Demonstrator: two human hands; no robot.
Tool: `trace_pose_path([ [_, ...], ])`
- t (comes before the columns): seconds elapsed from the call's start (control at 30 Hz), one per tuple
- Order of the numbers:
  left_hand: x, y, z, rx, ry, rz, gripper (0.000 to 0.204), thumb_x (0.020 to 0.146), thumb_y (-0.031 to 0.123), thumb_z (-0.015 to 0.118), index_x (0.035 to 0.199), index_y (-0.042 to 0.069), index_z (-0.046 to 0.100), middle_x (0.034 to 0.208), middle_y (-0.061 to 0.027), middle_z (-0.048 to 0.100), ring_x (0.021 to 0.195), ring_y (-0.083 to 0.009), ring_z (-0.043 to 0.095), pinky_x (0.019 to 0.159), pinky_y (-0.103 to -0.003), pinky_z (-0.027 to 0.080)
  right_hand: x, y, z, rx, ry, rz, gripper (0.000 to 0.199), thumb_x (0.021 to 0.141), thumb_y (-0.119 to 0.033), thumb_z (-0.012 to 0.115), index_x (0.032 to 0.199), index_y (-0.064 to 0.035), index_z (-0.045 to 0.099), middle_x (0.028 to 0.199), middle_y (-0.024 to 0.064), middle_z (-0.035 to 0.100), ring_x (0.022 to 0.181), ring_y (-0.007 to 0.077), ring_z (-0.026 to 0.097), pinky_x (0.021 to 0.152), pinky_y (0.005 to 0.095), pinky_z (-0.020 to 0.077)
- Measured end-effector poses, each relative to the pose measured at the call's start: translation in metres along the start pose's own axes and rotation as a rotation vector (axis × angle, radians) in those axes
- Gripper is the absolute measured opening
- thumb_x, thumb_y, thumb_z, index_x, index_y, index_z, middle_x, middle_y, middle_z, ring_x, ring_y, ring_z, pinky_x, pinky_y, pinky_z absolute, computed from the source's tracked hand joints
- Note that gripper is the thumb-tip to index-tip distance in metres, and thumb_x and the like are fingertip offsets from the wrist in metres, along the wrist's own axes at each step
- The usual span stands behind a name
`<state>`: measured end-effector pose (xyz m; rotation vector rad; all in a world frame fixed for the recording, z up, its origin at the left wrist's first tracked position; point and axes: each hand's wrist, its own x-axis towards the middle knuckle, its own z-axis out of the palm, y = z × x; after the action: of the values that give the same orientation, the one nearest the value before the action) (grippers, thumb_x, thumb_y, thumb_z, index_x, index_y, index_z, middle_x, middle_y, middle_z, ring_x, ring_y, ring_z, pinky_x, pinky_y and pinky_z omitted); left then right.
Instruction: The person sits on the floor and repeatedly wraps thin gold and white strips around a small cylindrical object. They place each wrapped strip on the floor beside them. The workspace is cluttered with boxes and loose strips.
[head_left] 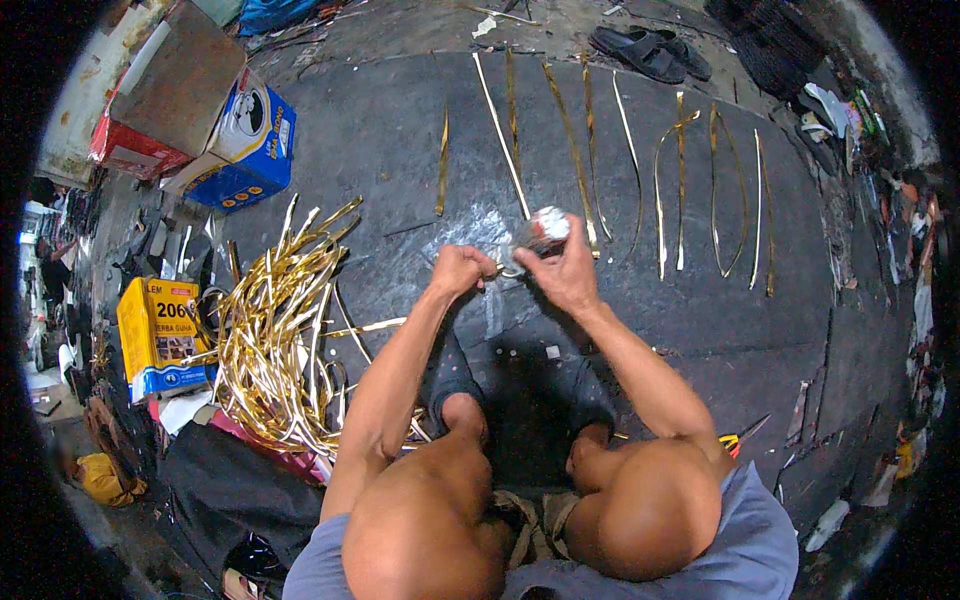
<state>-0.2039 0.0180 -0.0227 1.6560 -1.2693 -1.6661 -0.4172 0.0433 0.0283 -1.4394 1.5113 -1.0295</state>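
My right hand (568,268) is wrapped round a small can-like container (543,230), whitish at its far end with a reddish patch; its exact kind is hard to make out. Close by on the left, my left hand (463,270) is closed in a pinch on the end of a thin gold strip (507,270), which lies just below the container. Beyond the hands, several shiny gold strips (578,150) lie spread out, pointing away from me, some folded into loops. A big tangled heap of gold strips (285,330) is piled to my left.
A dark mat (370,150) with white smears covers the floor. To the left stand a yellow-and-blue can (160,330), a blue box (245,145) and a brown carton (175,85). Black sandals (650,55) lie at the far right; scissors (742,437) rest beside my right knee.
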Motion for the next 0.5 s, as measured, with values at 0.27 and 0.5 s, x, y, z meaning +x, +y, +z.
trace_pose_path([
  [0.27,-0.013,0.006,0.015,0.093,0.132,0.057,0.002,0.077,-0.001,0.071,0.079,-0.002,0.071,0.068,-0.0088,0.069,0.058,-0.0152,0.063,0.055,-0.031,0.053,-0.013,0.013,0.022,-0.438,0.039,-0.38,0.072,0.08,-0.028,0.085,0.132,0.0027,0.045,0.107,0.0276,0.067,0.098,0.0454,0.068,0.08,0.0477,0.056],
  [0.5,-0.047,0.029,0.045,0.033,0.138,0.753,0.055,0.075,0.006,0.075,0.127,0.004,0.059,0.12,-0.0179,0.064,0.117,-0.0338,0.061,0.098,-0.042,0.051,-0.019,0.03,0.014,-0.499,-0.033,-0.418,0.072,0.079,-0.013,0.077,0.141,-0.0004,0.042,0.121,0.0237,0.061,0.106,0.0417,0.065,0.084,0.0479,0.057],
])
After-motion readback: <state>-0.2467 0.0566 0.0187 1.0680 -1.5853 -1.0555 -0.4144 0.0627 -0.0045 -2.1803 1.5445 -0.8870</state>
